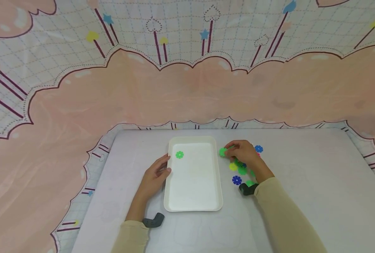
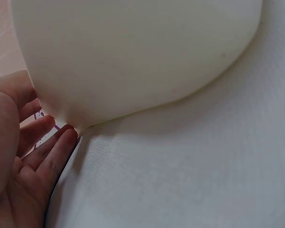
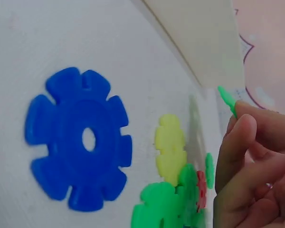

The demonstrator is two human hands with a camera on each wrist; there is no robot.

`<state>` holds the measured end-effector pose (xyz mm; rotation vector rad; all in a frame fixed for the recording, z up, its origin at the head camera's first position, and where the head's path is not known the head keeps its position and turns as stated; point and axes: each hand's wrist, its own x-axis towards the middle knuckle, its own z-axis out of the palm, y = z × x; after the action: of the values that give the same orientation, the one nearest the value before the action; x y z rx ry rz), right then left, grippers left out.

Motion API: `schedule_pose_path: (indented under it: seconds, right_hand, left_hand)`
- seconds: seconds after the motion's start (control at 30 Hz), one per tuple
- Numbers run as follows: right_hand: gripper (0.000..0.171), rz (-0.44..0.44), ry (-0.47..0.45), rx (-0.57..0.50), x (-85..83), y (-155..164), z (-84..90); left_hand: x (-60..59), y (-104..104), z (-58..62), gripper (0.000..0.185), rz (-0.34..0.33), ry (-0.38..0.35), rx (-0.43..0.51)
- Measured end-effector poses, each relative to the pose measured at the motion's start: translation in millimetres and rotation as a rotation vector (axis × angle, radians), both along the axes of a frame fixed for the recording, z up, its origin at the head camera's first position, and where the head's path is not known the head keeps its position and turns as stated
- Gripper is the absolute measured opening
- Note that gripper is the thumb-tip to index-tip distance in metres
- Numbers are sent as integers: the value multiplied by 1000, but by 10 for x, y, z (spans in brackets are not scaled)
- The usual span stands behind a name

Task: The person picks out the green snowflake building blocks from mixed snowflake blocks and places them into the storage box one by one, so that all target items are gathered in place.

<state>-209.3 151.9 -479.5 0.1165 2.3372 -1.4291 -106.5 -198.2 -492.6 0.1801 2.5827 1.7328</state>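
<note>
A white tray (image 1: 174,196) lies on the table, and one green flower-shaped disc (image 1: 179,154) rests in its far left corner. My left hand (image 1: 157,174) rests against the tray's left rim, fingers straight against its wall (image 2: 133,57). My right hand (image 1: 242,153) is just right of the tray and pinches a green disc (image 1: 222,152), whose edge (image 3: 226,99) pokes out above my fingertips (image 3: 244,128). Under and beside that hand lies a pile of discs: blue (image 1: 237,180), yellow (image 1: 233,166), green (image 1: 242,171) and another blue (image 1: 258,149). Up close the blue disc (image 3: 80,140) and yellow disc (image 3: 171,148) lie flat.
A patterned pink and white cloth (image 1: 187,88) hangs behind and around the white table (image 1: 301,182). Dark wrist-camera mounts (image 1: 154,220) sit at both sleeves. The table's edge runs along the cloth at the left and the far side.
</note>
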Motion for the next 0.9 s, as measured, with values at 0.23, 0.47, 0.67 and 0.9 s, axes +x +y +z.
schedule_pose_path:
  seconds: [0.23, 0.47, 0.67, 0.9]
  right_hand:
    - [28, -63, -71, -102, 13, 16, 20]
    - [28, -82, -78, -126, 42, 17, 54]
    - [30, -78, -73, -156, 77, 65, 115]
    - [30, -72, -58, -175, 86, 93, 214]
  left_hand:
    - [12, 0, 25, 48, -7, 12, 8]
    - [3, -6, 31, 48, -10, 5, -3]
    - [-80, -63, -207, 49, -7, 13, -13]
    - [-107, -112, -309, 48, -7, 29, -19]
